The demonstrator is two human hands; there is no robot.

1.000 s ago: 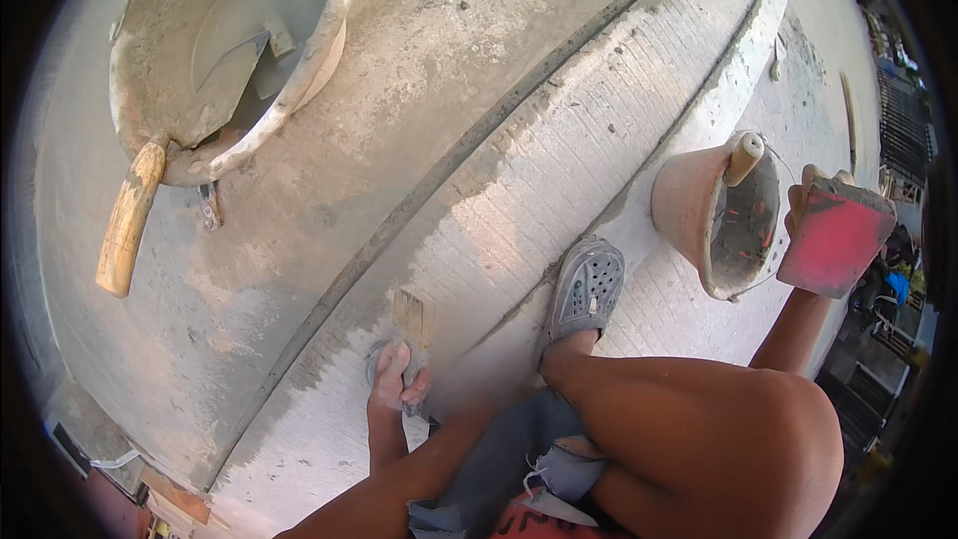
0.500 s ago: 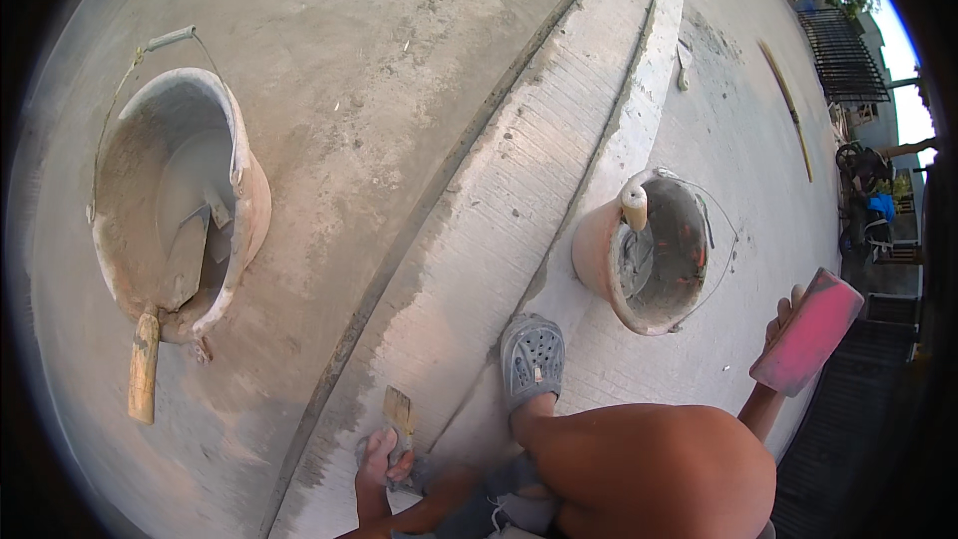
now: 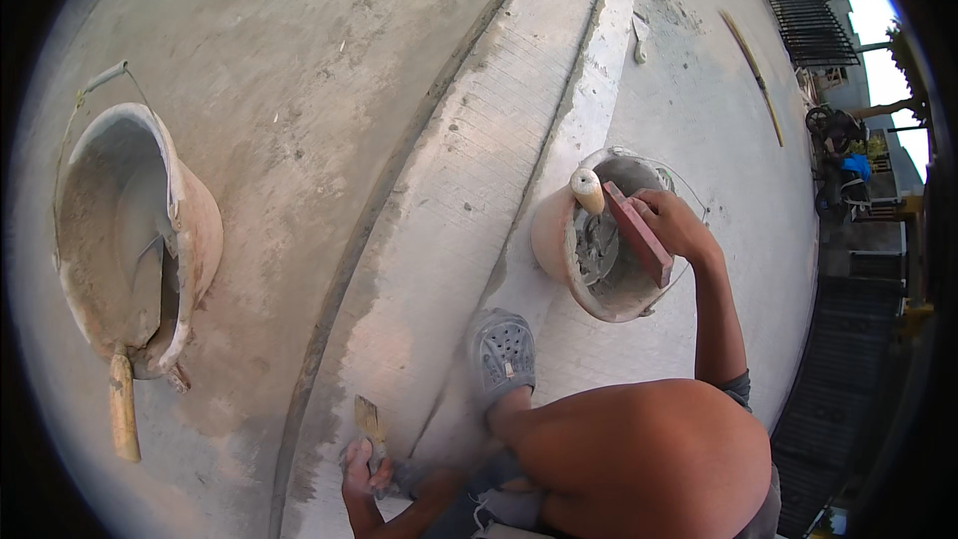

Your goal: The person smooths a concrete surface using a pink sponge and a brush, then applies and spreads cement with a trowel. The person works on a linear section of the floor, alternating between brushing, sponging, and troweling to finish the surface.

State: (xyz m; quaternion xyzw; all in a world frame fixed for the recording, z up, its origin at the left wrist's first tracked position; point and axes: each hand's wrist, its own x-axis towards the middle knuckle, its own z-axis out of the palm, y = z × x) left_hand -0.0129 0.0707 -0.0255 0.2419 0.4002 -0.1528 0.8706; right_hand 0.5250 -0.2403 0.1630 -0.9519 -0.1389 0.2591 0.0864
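My right hand (image 3: 677, 225) grips a red rectangular hand float (image 3: 639, 237), held tilted over the mouth of a mortar-smeared bucket (image 3: 557, 240). Wet grey mortar (image 3: 597, 250) lies inside that bucket, and a tool's wooden handle (image 3: 587, 191) sticks out over its rim. Low in the picture, my left hand (image 3: 361, 471) is closed around a paintbrush (image 3: 370, 422), bristles pointing away from me, just above the pale concrete strip. Further left, a larger bucket (image 3: 198, 225) has a trowel (image 3: 123, 407) leaning in it, its wooden handle hanging out over the near rim.
A long pale board (image 3: 595, 75) lies along the concrete strip, with a small scraper-like tool (image 3: 640, 38) beside it. A dark groove (image 3: 344, 294) runs between the slabs. My clog-clad foot (image 3: 504, 354) stands near the right bucket. A long stick (image 3: 753, 77) lies at far right.
My right hand has swung the float from the far right inward over the right bucket. My left hand still holds the paintbrush. The whole view has shifted, so the buckets appear further left.
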